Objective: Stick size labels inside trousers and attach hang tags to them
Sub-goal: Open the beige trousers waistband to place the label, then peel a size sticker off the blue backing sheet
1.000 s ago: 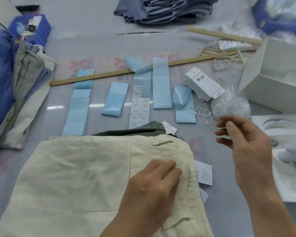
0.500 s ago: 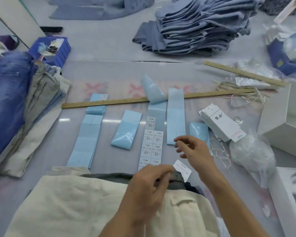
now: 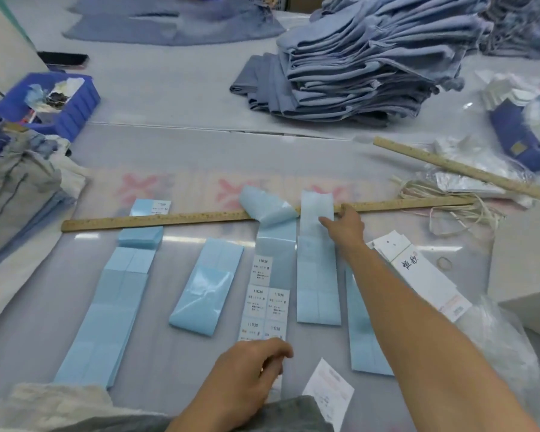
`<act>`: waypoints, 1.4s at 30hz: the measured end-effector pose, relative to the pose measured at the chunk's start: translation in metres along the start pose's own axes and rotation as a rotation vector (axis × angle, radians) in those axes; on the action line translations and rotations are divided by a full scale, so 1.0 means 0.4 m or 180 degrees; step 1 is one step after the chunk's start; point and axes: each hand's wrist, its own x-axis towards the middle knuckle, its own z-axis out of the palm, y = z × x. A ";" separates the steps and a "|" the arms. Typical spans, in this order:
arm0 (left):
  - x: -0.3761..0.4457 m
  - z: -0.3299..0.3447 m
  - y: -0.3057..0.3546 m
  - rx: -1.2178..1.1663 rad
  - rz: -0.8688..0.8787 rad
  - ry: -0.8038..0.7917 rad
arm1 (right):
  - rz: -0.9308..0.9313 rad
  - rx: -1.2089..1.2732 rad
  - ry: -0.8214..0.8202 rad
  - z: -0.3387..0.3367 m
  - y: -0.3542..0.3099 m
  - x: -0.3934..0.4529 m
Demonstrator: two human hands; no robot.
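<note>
- Both forearms are bare, with no sleeves in view.
- The left hand is ungloved.
- The right hand is ungloved, its wrist bare, without watch or band.

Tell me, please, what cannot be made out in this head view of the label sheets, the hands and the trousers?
- Label print: too small to read the size.
- Left hand: curled fingers hide what its grip holds, if anything.
- Blue strip at the right: partly hidden by the right forearm.
- Right hand: fingertips blurred, contact with the strip uncertain.
- Trousers: cut off by the bottom edge.
- Hang tag: print blurred.
</note>
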 end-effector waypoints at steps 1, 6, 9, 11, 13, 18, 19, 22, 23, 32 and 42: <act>0.005 0.003 -0.009 -0.0032 0.0004 0.0041 | -0.0003 -0.0028 0.0003 0.006 -0.001 0.011; 0.009 0.004 -0.001 -0.0537 -0.0076 0.0391 | -0.0261 0.1221 -0.0004 -0.018 -0.036 -0.063; 0.021 -0.018 0.017 -0.2171 -0.0546 0.0789 | -0.0794 0.1832 -0.0337 -0.103 -0.043 -0.241; 0.030 -0.034 0.022 -0.3388 -0.1047 0.0581 | -0.1121 0.1797 -0.0670 -0.158 -0.005 -0.400; 0.033 -0.044 0.029 -0.4120 -0.1438 0.0055 | -0.1436 0.1581 -0.0964 -0.196 0.051 -0.544; 0.028 -0.019 0.065 -0.3665 -0.1390 -0.1029 | -0.1964 0.0887 -0.1028 -0.210 0.160 -0.747; 0.028 -0.015 0.074 -0.3449 -0.1323 -0.1040 | -0.2083 0.0704 -0.0928 -0.206 0.171 -0.767; 0.042 0.004 0.097 -0.3267 -0.1355 -0.0757 | -0.2172 0.0471 -0.0750 -0.212 0.187 -0.797; 0.049 0.009 0.107 -0.3293 -0.1413 -0.0616 | -0.2136 0.0489 -0.0761 -0.216 0.186 -0.798; 0.031 0.003 0.151 -0.3226 -0.1103 -0.0205 | -0.1201 0.0604 0.0093 -0.234 0.158 -0.791; -0.001 0.005 0.136 -0.3308 -0.0848 -0.0128 | -0.1957 -0.0669 0.0444 -0.212 0.120 -0.763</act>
